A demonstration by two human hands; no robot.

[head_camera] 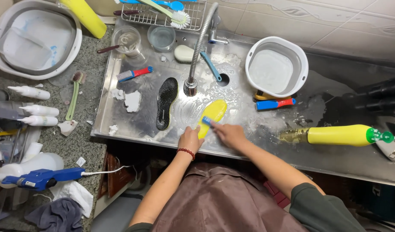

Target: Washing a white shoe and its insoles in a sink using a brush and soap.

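Note:
A yellow shoe insole (214, 111) lies in the wet steel sink (133, 124) under the flexible faucet (196, 56). My left hand (190, 139) presses on the insole's near end. My right hand (228, 133) grips a small blue brush (207, 121) whose head rests on the insole. A black insole (166, 102) lies flat just to the left, apart from both hands.
A white basin (276, 66) stands at the sink's right, brushes (275, 103) beside it. A yellow bottle (339, 135) lies on its side at right. A glass cup (128, 41), soap (184, 53), a red-blue brush (134, 74) and a dish rack (163, 13) sit behind. White bottles (32, 92) and a blue glue gun (40, 178) crowd the left counter.

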